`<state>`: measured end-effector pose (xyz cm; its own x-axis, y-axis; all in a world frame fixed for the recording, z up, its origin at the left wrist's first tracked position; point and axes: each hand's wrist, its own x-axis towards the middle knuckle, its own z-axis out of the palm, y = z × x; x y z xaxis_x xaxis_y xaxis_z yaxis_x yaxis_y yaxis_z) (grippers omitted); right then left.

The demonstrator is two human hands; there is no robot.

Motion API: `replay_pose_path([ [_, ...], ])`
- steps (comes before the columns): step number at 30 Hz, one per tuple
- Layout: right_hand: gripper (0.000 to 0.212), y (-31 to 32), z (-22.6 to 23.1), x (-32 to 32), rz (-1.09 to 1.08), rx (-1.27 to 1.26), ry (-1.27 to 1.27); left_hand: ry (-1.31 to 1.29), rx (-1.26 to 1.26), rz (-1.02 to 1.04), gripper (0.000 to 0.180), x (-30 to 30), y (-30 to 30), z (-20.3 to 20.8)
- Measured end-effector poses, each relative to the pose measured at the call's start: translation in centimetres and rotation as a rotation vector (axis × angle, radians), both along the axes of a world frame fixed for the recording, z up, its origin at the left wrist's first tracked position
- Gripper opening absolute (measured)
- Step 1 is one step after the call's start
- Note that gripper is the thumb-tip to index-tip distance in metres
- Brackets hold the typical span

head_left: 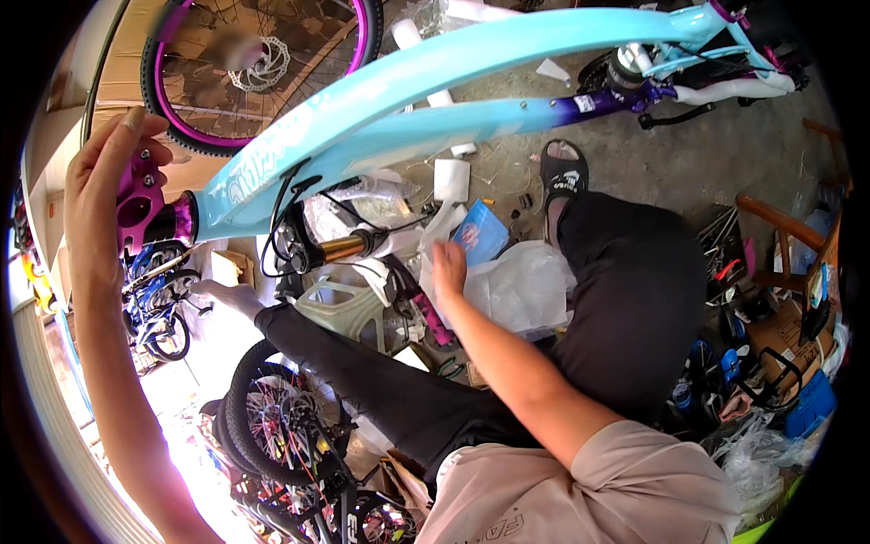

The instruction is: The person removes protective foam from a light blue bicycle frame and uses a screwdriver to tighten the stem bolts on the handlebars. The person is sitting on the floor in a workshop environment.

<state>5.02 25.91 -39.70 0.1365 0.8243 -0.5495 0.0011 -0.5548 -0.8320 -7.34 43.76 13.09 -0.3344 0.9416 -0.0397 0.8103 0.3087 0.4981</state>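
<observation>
A light blue bike frame (381, 77), fading to purple toward the rear, lies across the upper part of the view. My left hand (113, 172) is closed around the purple handlebar stem (136, 213) at the frame's front end, fingers over its top. Below the frame, a fork with a gold tube (346, 248) and white lower part points rightward. My right hand (449, 269) is closed beside the fork's right end, next to white wrapping and a blue leaflet (481, 231). What its fingers hold, if anything, is hidden.
A purple-rimmed wheel (163, 82) with a disc rotor leans on cardboard at upper left. A pale green plastic stool (340, 304) stands near my left leg. Clear plastic sheeting (517, 286) lies by my right knee. Another bike's tyre (237, 399) is below; a wooden chair (775, 222) stands right.
</observation>
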Motion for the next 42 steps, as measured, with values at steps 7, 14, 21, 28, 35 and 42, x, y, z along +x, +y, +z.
replay_pose_path([
  [7,0.034,3.7,1.4,-1.1,0.274,0.246,-0.017,0.027,-0.012,-0.058,0.036,-0.9,-0.8,-0.5],
  [14,0.02,1.2,2.6,0.2,0.757,-0.179,-0.246,0.245,0.025,-0.209,0.027,-0.3,-2.2,-0.4],
  [21,0.017,4.0,-1.2,0.8,0.429,0.47,-0.455,0.467,0.013,-0.416,0.022,-0.9,-4.6,0.1],
  [28,0.025,4.7,2.3,-1.0,0.494,0.152,-0.043,0.394,0.068,-0.278,0.02,-1.2,-5.2,-0.4],
  [35,0.033,2.5,2.0,-3.0,0.281,-0.041,0.232,0.342,0.068,-0.294,0.022,-1.5,-3.7,-0.7],
  [42,0.045,2.5,1.5,-2.7,0.304,-0.19,0.503,0.349,0.079,-0.244,0.023,-1.2,-4.4,-0.3],
])
